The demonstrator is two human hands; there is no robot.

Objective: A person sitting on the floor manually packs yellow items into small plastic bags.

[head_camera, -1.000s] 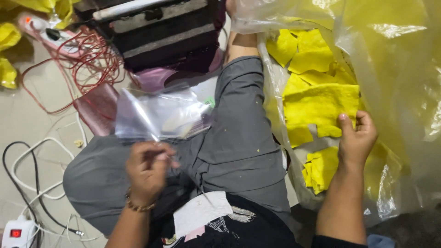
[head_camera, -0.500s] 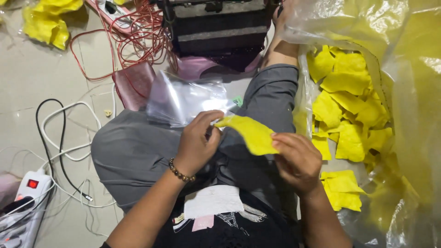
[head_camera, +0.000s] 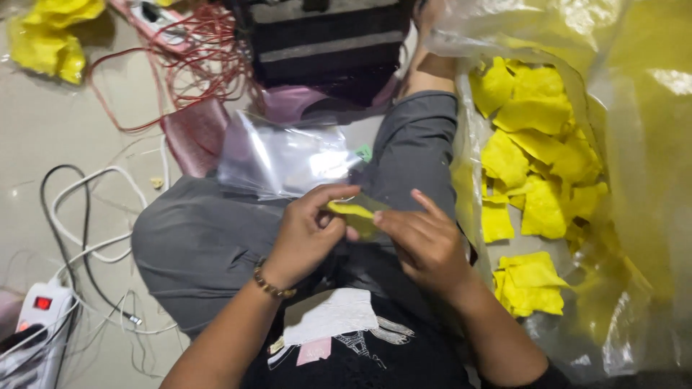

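The yellow cloth (head_camera: 355,215) sits at the centre of the view, over the person's lap, pinched between both hands. The left hand (head_camera: 308,232) comes in from about 7 o'clock and has its thumb and fingertips closed together on the cloth's left end; the right hand (head_camera: 427,243) comes in from about 5 o'clock, with thumb and forefinger closed on the right end and the other fingers spread loose above it. The cloth is folded small, its long axis lying nearly level from 9 o'clock to 3 o'clock, tipped slightly down toward the right hand. Both hands touch it, so neither is nearer; the left covers more of it

Directly at 12 o'clock from the cloth, just beyond the left fingertips, lies a clear plastic bag (head_camera: 288,158) flat on the grey trouser leg (head_camera: 194,245), its mouth hard to make out under the glare. The cloth is near the bag's lower right corner but apart from it

At 3 o'clock, well apart from the hands, a heap of yellow cloths (head_camera: 537,158) lies inside a large plastic sack (head_camera: 634,94). At 10 o'clock are red cables (head_camera: 194,65) on the floor, and at 8 o'clock a white power strip (head_camera: 40,317)
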